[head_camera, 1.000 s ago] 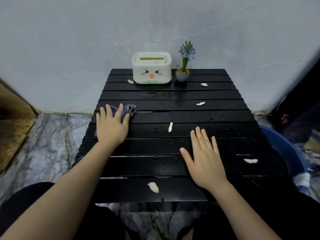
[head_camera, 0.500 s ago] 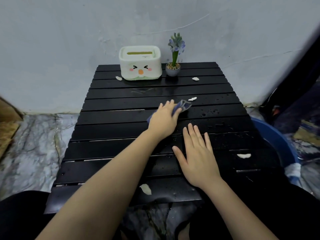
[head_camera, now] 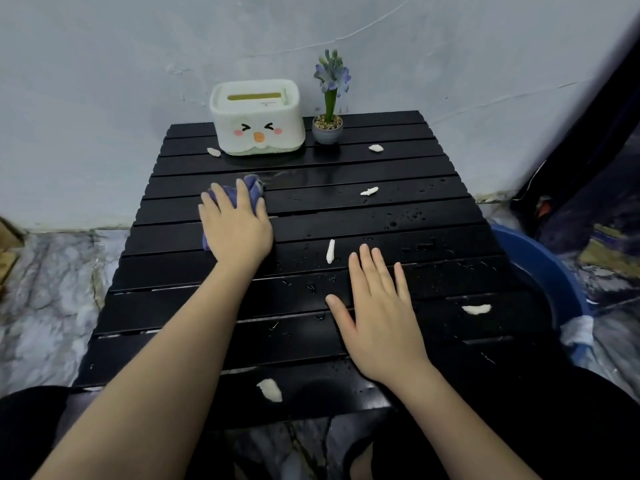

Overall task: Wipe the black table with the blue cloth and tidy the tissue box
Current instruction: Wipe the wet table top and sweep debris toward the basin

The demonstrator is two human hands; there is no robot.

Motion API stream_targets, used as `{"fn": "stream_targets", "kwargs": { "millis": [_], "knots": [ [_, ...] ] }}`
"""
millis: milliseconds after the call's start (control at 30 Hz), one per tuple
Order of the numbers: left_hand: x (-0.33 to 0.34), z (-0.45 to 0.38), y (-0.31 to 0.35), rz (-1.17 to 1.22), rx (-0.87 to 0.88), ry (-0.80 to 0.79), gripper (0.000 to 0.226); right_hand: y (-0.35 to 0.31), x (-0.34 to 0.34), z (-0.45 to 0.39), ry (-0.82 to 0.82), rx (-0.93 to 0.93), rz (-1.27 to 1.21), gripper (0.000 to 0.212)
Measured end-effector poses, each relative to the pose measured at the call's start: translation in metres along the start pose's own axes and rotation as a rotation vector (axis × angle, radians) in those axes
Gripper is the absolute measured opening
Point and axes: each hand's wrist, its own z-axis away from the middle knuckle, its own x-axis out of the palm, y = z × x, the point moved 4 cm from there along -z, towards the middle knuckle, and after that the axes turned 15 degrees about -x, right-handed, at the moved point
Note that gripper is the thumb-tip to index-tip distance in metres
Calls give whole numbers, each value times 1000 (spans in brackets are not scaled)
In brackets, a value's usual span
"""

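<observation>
The black slatted table stands against a pale wall, wet with droplets. My left hand presses flat on the crumpled blue cloth at the table's left-middle, fingers spread over it. My right hand lies flat and open on the slats nearer me, holding nothing. The white tissue box with a cartoon face sits at the back edge, its slot showing no tissue. Several white tissue scraps lie scattered, one between my hands and one near the front edge.
A small potted purple flower stands right of the tissue box. A blue basin sits on the floor at the table's right, with a white rag on its rim. Marble-patterned floor lies to the left.
My left hand slid the cloth from the left edge right to the table's middle, then back left and slightly farther away. My right hand stayed flat in place.
</observation>
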Motion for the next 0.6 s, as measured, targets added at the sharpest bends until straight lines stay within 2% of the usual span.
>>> {"fn": "stream_targets", "kwargs": {
  "millis": [100,200,300,367,500,567,600],
  "knots": [
    [6,6,34,-77,122,24,58,0,0,-1,3,2,5,75],
    [5,26,80,-20,360,20,50,0,1,-1,10,7,3,75],
    [7,53,113,259,530,-180,40,1,2,-2,3,7,-1,74],
    [3,55,117,499,488,-316,35,3,2,-2,4,4,3,75],
    [-16,32,93,970,186,-568,30,4,0,-2,15,-2,-14,76],
    [-31,21,67,1070,80,-541,29,4,-1,-1,25,-4,-36,76],
    [-42,18,50,1039,73,-479,29,5,-2,-1,33,-6,-54,76]
  ]
}}
